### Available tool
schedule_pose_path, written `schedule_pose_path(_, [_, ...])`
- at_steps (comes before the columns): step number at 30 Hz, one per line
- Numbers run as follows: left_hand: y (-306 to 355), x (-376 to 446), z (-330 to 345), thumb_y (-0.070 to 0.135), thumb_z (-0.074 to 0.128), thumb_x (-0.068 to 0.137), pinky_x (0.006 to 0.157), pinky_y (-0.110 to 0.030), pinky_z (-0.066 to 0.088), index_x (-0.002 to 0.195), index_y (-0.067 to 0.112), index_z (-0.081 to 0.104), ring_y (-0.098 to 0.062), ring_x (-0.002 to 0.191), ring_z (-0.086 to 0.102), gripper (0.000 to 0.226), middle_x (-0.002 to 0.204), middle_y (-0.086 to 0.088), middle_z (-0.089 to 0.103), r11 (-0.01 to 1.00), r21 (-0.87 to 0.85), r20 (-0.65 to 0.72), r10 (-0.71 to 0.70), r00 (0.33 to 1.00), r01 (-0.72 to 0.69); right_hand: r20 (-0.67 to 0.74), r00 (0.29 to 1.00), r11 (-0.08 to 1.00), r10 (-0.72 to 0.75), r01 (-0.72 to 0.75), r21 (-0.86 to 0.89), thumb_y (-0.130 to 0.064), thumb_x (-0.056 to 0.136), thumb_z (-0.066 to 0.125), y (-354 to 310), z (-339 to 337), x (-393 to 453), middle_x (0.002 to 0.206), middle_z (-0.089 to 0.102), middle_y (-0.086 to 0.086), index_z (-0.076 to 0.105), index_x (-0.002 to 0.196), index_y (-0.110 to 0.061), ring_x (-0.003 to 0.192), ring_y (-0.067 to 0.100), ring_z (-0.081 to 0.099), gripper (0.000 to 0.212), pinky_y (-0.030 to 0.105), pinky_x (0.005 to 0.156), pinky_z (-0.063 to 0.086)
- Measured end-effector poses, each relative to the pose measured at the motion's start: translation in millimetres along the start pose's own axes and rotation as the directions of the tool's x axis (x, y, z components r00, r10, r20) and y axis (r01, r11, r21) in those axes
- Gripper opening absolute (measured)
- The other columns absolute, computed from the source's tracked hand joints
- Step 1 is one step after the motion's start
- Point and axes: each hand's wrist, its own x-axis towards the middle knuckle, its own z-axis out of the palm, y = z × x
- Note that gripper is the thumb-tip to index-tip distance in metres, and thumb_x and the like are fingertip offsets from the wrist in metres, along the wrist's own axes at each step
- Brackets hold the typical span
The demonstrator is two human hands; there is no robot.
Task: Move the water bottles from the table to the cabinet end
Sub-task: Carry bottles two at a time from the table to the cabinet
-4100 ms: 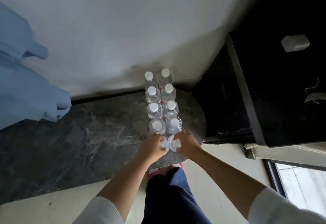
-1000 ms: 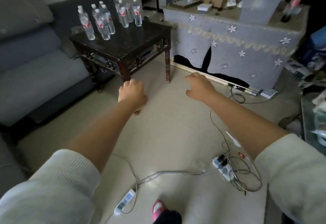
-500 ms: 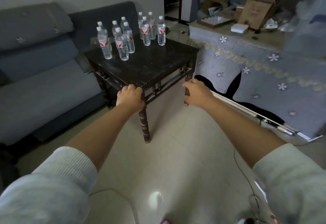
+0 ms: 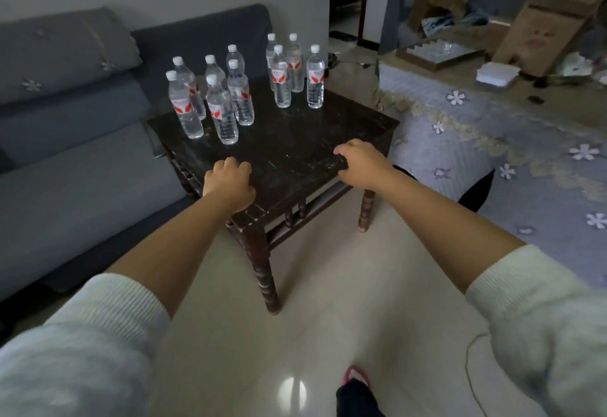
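We are at the dark wooden table (image 4: 295, 141) with nothing in either hand, so the step in hand is the reach for the next bottles. Our left hand (image 4: 228, 182) hangs over the near corner of the table, its fingers loosely curled and holding nothing. Our right hand (image 4: 359, 164) is over the near right edge, fingers bent downward and likewise holding nothing; we cannot tell whether either hand rests on the wood or hovers just above it.

The water bottles stand upright toward the far side of the table in two clusters. The left cluster (image 4: 213, 95), six bottles that we can count, sits near the far left edge, beside the grey sofa (image 4: 65, 141). The right cluster (image 4: 294, 68), four bottles, stands at the far corner. The two clusters are apart, with bare wood between them, and both are well ahead of our hands.

The next move, as we judge it, calls for stretching both arms farther across the table and closing each hand round the body of a front bottle, the nearest being the front bottle of the left cluster (image 4: 223, 114). The bottles crowd close together, so we would need to take outer ones first to avoid knocking neighbours over. The cabinet end is not in view here.
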Motion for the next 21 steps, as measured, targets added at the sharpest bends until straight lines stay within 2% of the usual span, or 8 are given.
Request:
schedule_pose_path(9, [24.2, 129.8, -3.5, 0.022, 0.053, 0.088, 0.103, -0.046, 0.038, 0.13, 0.009, 0.046, -0.036, 0.129, 0.037, 0.045, 0.134, -0.017, 0.042, 0.975, -0.129, 0.021, -0.178, 0.984, 0.179, 0.059, 0.994, 0.996, -0.087, 0.088, -0.021, -0.018, 0.089, 0.056, 51.5, -26.6, 151.5, 0.141, 0.039, 0.015, 0.04, 0.139, -0.013, 0.128, 0.033, 0.041, 0.053, 0.043, 0.104, 0.042])
schedule_pose_path(14, [3.0, 192.4, -6.0, 0.02, 0.053, 0.087, 0.101, -0.047, 0.041, 0.13, 0.008, 0.045, -0.037, 0.128, 0.039, 0.045, 0.134, -0.019, 0.043, 0.952, -0.152, 0.004, -0.267, 0.964, 0.264, 0.068, 0.985, 0.987, -0.161, 0.162, -0.013, -0.018, 0.089, 0.055, 46.6, -23.4, 226.1, 0.139, 0.041, 0.013, 0.042, 0.138, -0.013, 0.128, 0.032, 0.041, 0.051, 0.043, 0.104, 0.042])
schedule_pose_path(21, [-48.8, 283.3, -11.3, 0.004, 0.054, 0.084, 0.096, -0.047, 0.044, 0.125, 0.002, 0.046, -0.038, 0.122, 0.046, 0.042, 0.131, -0.02, 0.047, 0.923, -0.217, -0.028, -0.333, 0.943, 0.319, 0.057, 0.976, 0.977, -0.212, 0.212, -0.008, -0.017, 0.088, 0.056, 29.8, -21.2, 325.2, 0.135, 0.048, 0.013, 0.048, 0.134, -0.009, 0.123, 0.029, 0.047, 0.047, 0.041, 0.103, 0.043])
